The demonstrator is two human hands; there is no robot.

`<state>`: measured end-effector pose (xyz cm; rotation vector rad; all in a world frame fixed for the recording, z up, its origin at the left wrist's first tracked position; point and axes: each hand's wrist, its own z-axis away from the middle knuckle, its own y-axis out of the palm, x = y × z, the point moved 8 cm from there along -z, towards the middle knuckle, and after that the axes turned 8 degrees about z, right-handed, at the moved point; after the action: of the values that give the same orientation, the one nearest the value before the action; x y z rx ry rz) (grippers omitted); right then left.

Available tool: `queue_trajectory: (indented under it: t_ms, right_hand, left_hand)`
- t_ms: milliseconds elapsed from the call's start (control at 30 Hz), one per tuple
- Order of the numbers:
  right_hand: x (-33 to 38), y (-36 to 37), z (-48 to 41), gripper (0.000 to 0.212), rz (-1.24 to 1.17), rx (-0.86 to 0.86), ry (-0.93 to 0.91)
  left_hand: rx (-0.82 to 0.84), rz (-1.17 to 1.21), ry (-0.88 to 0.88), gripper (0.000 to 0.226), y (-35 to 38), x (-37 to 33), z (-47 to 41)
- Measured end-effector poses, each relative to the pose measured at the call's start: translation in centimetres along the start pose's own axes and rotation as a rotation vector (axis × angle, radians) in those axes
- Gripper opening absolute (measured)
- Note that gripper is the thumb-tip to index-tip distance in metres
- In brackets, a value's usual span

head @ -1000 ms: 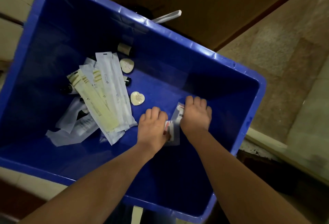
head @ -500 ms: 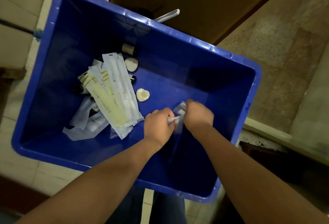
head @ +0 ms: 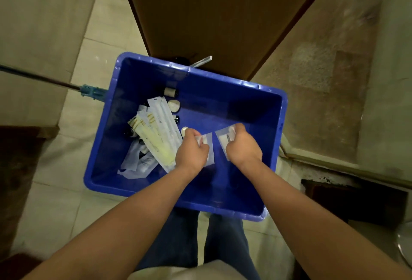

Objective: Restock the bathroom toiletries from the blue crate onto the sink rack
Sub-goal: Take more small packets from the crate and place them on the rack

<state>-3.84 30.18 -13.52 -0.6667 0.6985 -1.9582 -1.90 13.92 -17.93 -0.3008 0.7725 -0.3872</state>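
Crate (head: 245, 101) on the floor (head: 66, 201): inside it the left hand (head: 191, 152) pinches a clear packet (head: 208, 141), the right hand (head: 244, 148) grips a second packet (head: 223, 138) just beside it; long sachets (head: 156, 132) lie left of both hands

The crate (head: 274, 110) stands before the door (head: 211, 12); a pole (head: 44, 79) meets its left wall. Inside, packets (head: 156, 132) lie at the left — just right of them the left hand (head: 191, 152) with a sachet (head: 209, 146), then the right hand (head: 243, 148) with a second sachet (head: 224, 138).
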Motion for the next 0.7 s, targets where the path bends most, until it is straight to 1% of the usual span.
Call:
queue_trajectory:
  t_ms: [133, 233, 300, 467, 567, 700]
  right_hand:
    - [-0.1, -1.7, 3.3, 0.036, -0.190, -0.012, 0.029]
    - [-1.0, -2.9, 5.7, 0.031, -0.316, -0.057, 0.069]
    - [-2.0, -3.4, 7.1, 0.032, -0.383, -0.096, 0.101]
    - [-4.9, -4.7, 10.2, 0.037, -0.602, -0.166, 0.124]
    - [-7.2, -5.2, 12.1, 0.039, -0.801, -0.206, 0.167]
    - [-10.7, -5.5, 15.1, 0.048, -0.941, -0.264, 0.189]
  left_hand:
    - [0.027, -0.040, 0.063, 0.031, -1.4, -2.5, 1.9]
    - [0.050, -0.082, 0.114, 0.042, -1.9, -4.4, 3.2]
    - [0.069, -0.092, 0.152, 0.046, -2.2, -5.7, 4.0]
    - [0.099, -0.085, 0.305, 0.047, -2.0, -9.9, 6.2]
    - [0.146, -0.111, 0.372, 0.044, -0.4, -11.9, 7.7]
    - [0.237, -0.106, 0.453, 0.046, 2.9, -14.1, 10.5]
